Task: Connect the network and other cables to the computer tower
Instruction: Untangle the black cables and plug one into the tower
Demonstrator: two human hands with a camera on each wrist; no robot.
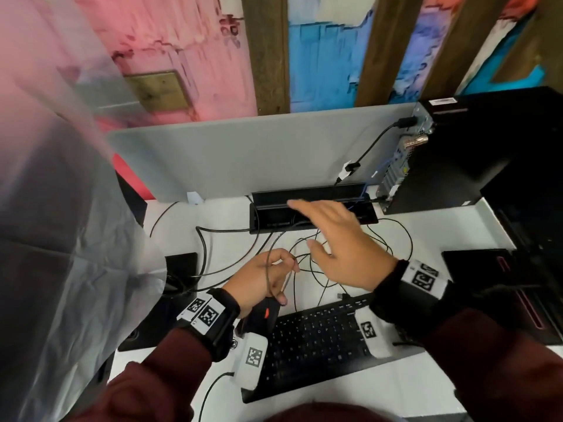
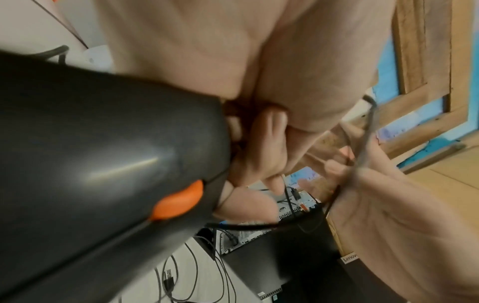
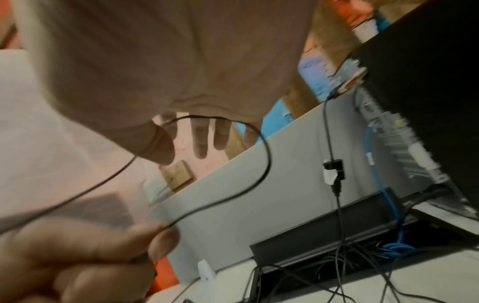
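Black thin cable (image 1: 267,269) pinched in left hand (image 1: 259,280), which also grips a black mouse (image 1: 264,313) above the keyboard (image 1: 316,339). Right hand (image 1: 338,239) released, fingers spread over tangled leads on white worktop (image 1: 426,376). Farthest right, upright computer tower (image 1: 475,147), rear ports facing left, blue network cable (image 3: 379,164) plugged in.

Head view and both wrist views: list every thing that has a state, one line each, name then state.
left hand: fingers curled, holding the mouse and pinching a thin black cable.
right hand: fingers spread, holding nothing, above the cable tangle.
mouse: gripped under the left hand.
thin black cable: looped, pinched.
desk cable box: lid raised.
computer tower: upright, black and blue cables plugged in.
loose USB plug: unplugged, beside the keyboard.
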